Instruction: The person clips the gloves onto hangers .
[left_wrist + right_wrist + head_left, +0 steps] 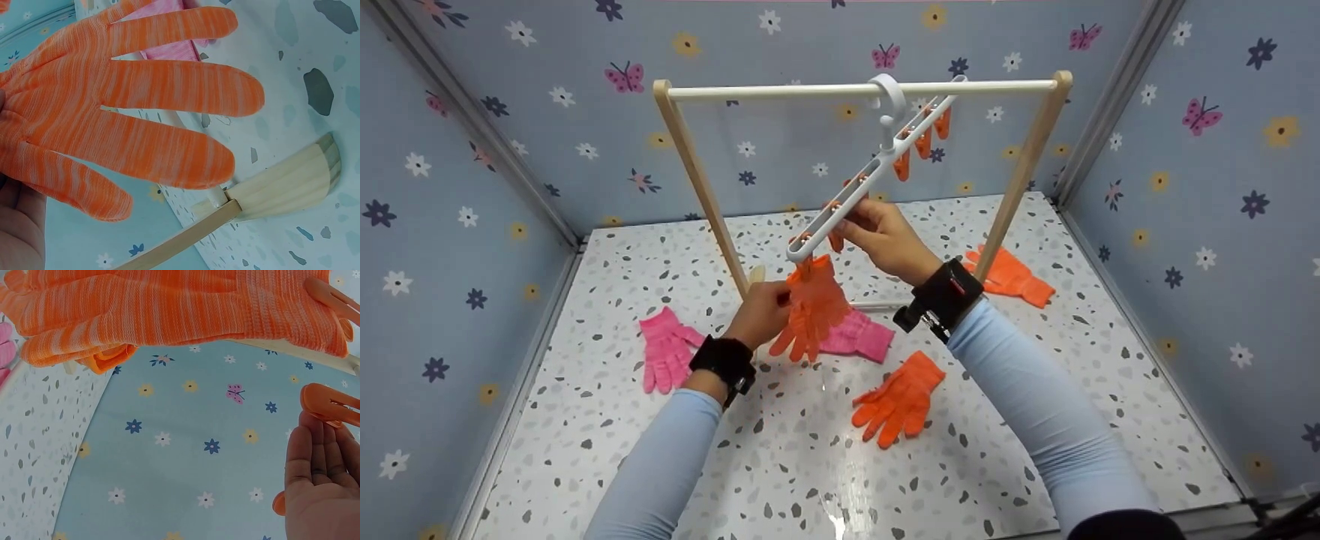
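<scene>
An orange knit glove (817, 307) hangs fingers-down from the near end of a white clip hanger (855, 191). At its cuff sits an orange clip (332, 297). My left hand (761, 311) pinches the glove's side edge; the left wrist view shows the glove (73, 95) spread broad, covering part of that hand. My right hand (889, 236) is just under the hanger bar, its fingertips on the neighbouring orange clip (326, 404), with the thumb and fingers closed about it in the head view. The hanger's hook (891, 97) goes over the rack's white rail (780, 91).
Wooden posts (1024, 176) carry the rail. More orange clips (922, 142) line the hanger's far half. On the speckled tabletop (1020, 457) lie a pink glove (666, 349), another pink glove (870, 337) behind the hanging one, an orange glove (901, 397) and another orange glove (1016, 277).
</scene>
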`<state>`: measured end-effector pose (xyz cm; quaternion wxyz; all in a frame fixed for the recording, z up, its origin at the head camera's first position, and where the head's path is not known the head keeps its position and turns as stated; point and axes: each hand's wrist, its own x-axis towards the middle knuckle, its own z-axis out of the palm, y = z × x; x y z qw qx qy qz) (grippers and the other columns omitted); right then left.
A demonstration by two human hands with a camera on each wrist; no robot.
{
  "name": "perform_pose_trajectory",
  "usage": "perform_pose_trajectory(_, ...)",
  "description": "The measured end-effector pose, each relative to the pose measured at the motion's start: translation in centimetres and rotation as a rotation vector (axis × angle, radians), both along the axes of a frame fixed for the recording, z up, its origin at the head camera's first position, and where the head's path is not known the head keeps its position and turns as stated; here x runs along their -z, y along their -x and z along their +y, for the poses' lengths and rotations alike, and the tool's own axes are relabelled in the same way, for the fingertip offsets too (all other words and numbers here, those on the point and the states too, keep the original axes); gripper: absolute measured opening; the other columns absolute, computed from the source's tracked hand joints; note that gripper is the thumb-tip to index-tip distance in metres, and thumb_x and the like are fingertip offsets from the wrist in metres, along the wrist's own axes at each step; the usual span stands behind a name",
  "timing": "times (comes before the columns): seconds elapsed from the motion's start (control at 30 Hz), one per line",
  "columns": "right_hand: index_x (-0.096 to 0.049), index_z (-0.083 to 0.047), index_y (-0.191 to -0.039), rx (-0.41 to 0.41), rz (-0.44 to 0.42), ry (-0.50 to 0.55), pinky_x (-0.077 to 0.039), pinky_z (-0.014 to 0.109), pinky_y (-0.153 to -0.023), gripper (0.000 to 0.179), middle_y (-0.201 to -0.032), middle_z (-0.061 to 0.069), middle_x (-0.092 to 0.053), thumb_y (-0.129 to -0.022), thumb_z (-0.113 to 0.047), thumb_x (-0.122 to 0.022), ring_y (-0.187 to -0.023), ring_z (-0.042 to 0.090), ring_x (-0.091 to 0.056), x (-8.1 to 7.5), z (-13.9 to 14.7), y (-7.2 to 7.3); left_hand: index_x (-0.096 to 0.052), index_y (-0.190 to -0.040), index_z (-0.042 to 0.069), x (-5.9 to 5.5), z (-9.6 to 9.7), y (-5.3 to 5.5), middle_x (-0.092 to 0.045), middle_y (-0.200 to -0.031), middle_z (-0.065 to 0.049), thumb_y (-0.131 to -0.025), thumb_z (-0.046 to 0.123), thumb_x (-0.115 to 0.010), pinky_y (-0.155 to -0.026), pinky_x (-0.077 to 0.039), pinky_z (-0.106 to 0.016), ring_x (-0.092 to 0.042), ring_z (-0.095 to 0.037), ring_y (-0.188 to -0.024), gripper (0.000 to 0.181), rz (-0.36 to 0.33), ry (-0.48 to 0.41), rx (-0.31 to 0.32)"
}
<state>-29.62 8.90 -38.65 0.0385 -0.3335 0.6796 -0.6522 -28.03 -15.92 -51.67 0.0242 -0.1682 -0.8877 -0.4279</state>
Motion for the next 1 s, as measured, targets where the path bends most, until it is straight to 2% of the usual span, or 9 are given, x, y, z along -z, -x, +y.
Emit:
perform_pose_trajectory(0.3,-0.067,0.01,-0.133,0.023,-0.028,-0.014,-0.048,0.028,-0.084,0.027,-0.086,0.002,-0.067,-0.11,0.001,-0.057,-0.085,0.016,-0.061,-0.1,-0.1,-0.1,-0.081,-0.104,-0.001,-0.6,0.2,0.2,-0.065,-0.079,-0.01,-0.101,0.003,-0.07,-0.068,-0.045,-0.031,-0.053,-0.022,-0.074,0.011,0.017,-0.023,-0.043)
perform_pose_trajectory(0.4,-0.066,0.012,-0.136,0.033,-0.037,-0.018,-0.048,0.027,-0.085,0.03,-0.093,-0.002,-0.071,-0.11,0.001,-0.057,-0.089,0.014,-0.062,-0.1,-0.1,0.0,-0.081,-0.103,0.0,-0.8,0.3,0.3,-0.065,-0.078,-0.008,-0.1,0.002,-0.071,-0.067,-0.045,-0.03,-0.053,-0.021,-0.073,0.011,0.018,-0.043,-0.052)
perform_pose_trajectory(0.53,-0.064,0.014,-0.139,0.033,-0.054,-0.009,-0.047,0.027,-0.085,0.033,-0.097,-0.003,-0.073,-0.109,0.001,-0.058,-0.09,0.012,-0.062,-0.1,-0.1,0.1,-0.08,-0.099,-0.001,-1.1,0.5,0.3,-0.055,-0.071,-0.003,-0.098,0.0,-0.071,-0.064,-0.041,-0.029,-0.049,-0.02,-0.07,0.009,0.037,-0.073,-0.054)
perform_pose_trajectory(0.63,-0.065,0.013,-0.137,0.023,-0.054,0.004,-0.047,0.027,-0.084,0.031,-0.093,-0.001,-0.072,-0.109,0.002,-0.058,-0.088,0.013,-0.062,-0.1,-0.2,0.1,-0.079,-0.097,-0.002,-1.3,0.7,0.3,-0.05,-0.068,-0.001,-0.097,-0.001,-0.072,-0.063,-0.038,-0.028,-0.047,-0.019,-0.068,0.007,0.056,-0.095,-0.053)
perform_pose_trajectory(0.8,-0.067,0.01,-0.134,0.014,-0.043,0.014,-0.048,0.027,-0.082,0.028,-0.09,0.002,-0.07,-0.109,0.001,-0.058,-0.086,0.014,-0.062,-0.1,-0.3,0.1,-0.079,-0.095,-0.004,-1.6,0.8,0.4,-0.057,-0.07,-0.003,-0.094,-0.002,-0.075,-0.063,-0.04,-0.025,-0.05,-0.017,-0.068,0.005,0.101,-0.116,-0.051)
perform_pose_trajectory(1.0,-0.065,0.014,-0.136,0.026,-0.054,0.019,-0.048,0.027,-0.083,0.031,-0.089,0.001,-0.07,-0.109,0.002,-0.058,-0.087,0.014,-0.063,0.0,-0.5,0.0,-0.077,-0.089,-0.004,-1.8,0.9,0.7,-0.057,-0.07,-0.004,-0.094,-0.005,-0.072,-0.064,-0.04,-0.026,-0.05,-0.019,-0.069,0.007,0.127,-0.126,-0.043)
